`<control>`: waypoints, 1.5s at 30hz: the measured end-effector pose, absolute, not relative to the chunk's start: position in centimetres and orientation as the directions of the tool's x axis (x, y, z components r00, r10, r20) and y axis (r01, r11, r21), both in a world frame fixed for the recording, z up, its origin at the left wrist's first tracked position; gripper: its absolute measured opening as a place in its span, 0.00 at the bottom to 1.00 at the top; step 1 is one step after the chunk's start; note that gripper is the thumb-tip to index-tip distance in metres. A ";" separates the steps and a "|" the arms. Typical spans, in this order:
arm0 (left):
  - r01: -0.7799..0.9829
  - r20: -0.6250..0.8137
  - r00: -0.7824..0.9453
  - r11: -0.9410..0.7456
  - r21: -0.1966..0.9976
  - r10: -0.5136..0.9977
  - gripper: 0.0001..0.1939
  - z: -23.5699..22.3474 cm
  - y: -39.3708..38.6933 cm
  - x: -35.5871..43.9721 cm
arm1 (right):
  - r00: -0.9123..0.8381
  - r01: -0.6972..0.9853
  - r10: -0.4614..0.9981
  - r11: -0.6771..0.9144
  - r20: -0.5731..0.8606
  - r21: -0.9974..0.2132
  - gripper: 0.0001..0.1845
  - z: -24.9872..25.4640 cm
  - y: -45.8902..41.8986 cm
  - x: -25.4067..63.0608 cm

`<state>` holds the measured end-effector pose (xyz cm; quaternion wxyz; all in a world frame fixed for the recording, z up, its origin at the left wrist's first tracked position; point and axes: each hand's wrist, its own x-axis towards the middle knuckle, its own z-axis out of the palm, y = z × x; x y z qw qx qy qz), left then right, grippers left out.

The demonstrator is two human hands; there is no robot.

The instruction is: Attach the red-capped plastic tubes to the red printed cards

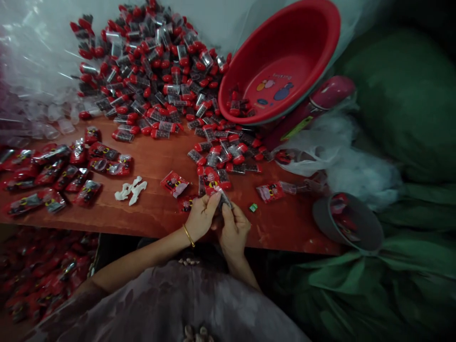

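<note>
My left hand (200,216), with a gold bangle on its wrist, and my right hand (233,228) meet at the near edge of the red-brown table (156,209). Both are closed on a small red-printed plastic packet (213,186) with a red-capped clear tube at its mouth. Loose red packets (174,183) lie just left of my hands and another packet (272,191) lies to the right. A tiny green piece (253,207) sits beside my right hand.
A big heap of red-capped tubes (149,71) covers the far table. A tilted red basin (285,61) holds a few tubes. Filled packets (57,173) lie at the left, white scraps (130,190) nearby. A grey bowl (347,221) with packets sits at right, clear bags (32,61) far left.
</note>
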<state>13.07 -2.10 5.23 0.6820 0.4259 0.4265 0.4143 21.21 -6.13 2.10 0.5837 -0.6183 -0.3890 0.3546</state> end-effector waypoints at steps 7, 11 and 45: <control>-0.140 -0.146 0.298 0.194 0.971 0.943 0.22 4.7 -1.8 13.2 | 0.435 0.151 0.893 0.057 0.118 -0.987 0.15 0.8 -6.4 22.9; 0.053 0.062 0.390 -0.089 0.995 0.919 0.18 4.7 -0.9 13.5 | 0.467 0.157 0.878 0.035 0.106 -0.987 0.15 0.2 -7.4 25.0; 0.401 0.225 0.545 -0.487 0.775 0.808 0.15 1.5 -1.9 14.6 | 0.169 0.340 0.966 0.128 0.194 -0.932 0.14 -1.0 -5.6 31.5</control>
